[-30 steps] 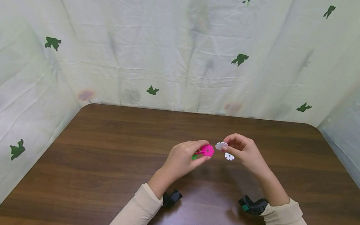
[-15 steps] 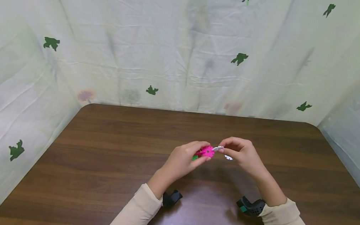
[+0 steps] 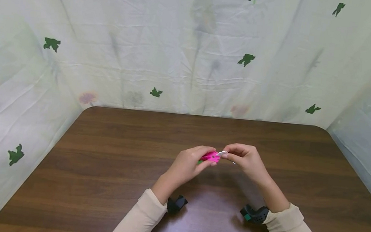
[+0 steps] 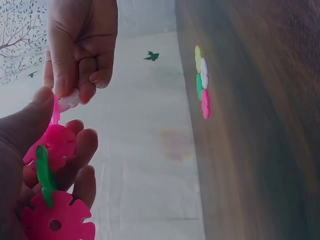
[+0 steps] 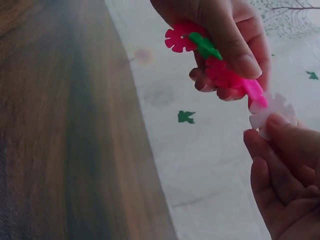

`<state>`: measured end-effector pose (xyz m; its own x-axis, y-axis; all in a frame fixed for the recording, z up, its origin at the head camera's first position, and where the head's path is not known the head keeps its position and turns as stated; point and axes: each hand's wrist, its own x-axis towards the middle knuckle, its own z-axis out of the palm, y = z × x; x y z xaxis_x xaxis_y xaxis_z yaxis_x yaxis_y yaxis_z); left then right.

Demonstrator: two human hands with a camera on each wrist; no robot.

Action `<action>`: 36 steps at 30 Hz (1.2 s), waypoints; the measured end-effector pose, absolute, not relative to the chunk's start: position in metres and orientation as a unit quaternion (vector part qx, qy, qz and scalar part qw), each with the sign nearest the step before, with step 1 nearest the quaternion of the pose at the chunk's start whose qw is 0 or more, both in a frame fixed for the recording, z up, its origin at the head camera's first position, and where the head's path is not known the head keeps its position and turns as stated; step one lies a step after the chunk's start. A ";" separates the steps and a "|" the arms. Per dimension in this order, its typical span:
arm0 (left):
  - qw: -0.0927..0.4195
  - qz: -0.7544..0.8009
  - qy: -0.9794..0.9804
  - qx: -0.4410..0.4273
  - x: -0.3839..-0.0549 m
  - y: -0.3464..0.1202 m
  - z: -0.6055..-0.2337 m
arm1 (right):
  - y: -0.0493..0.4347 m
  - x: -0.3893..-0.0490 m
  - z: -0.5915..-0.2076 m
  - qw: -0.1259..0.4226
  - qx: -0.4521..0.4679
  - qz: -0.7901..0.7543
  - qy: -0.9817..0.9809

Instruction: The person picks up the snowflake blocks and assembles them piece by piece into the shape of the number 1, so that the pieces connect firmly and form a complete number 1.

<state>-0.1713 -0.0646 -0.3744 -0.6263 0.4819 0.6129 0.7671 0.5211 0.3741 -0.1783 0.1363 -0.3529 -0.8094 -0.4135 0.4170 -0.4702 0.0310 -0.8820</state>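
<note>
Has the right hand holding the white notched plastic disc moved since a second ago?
Yes. The right hand with its white notched plastic disc shifted left, meeting the pink disc cluster.

Dark wooden table (image 3: 100,182), pale leaf-printed cloth backdrop (image 3: 178,49)

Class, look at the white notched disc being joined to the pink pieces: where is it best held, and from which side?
Judging by its pose, pinch the white disc by its flat faces at the rim away from the pink pieces, as the right hand does. That leaves its near notched edge free to meet them.
</note>
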 end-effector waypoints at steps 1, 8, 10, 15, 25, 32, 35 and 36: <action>0.222 -0.319 -0.845 -0.368 -0.171 -0.065 -0.374 | 0.136 -0.179 -0.353 0.020 0.308 0.626 -0.716; 0.211 -0.302 -0.859 -0.355 -0.174 -0.068 -0.374 | 0.140 -0.177 -0.347 0.008 0.289 0.598 -0.748; 0.208 -0.298 -0.863 -0.352 -0.174 -0.068 -0.373 | 0.141 -0.176 -0.344 0.010 0.282 0.584 -0.761; 0.197 -0.291 -0.866 -0.357 -0.173 -0.069 -0.371 | 0.142 -0.175 -0.343 0.007 0.286 0.582 -0.761; 0.213 -0.280 -0.863 -0.363 -0.172 -0.068 -0.369 | 0.142 -0.183 -0.361 -0.002 0.257 0.611 -0.749; 0.245 -0.234 -0.871 -0.357 -0.168 -0.063 -0.368 | 0.137 -0.185 -0.369 -0.022 0.221 0.642 -0.733; 0.268 -0.225 -0.869 -0.349 -0.167 -0.060 -0.368 | 0.133 -0.182 -0.369 -0.027 0.200 0.647 -0.736; 0.275 -0.224 -0.867 -0.349 -0.167 -0.060 -0.368 | 0.132 -0.182 -0.369 -0.029 0.195 0.648 -0.736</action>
<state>-0.1671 -0.0599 -0.3682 -0.6052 0.4814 0.6341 0.7282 0.6566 0.1965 -0.1817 0.1321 -0.3686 -0.9223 -0.3245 0.2096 -0.2491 0.0847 -0.9648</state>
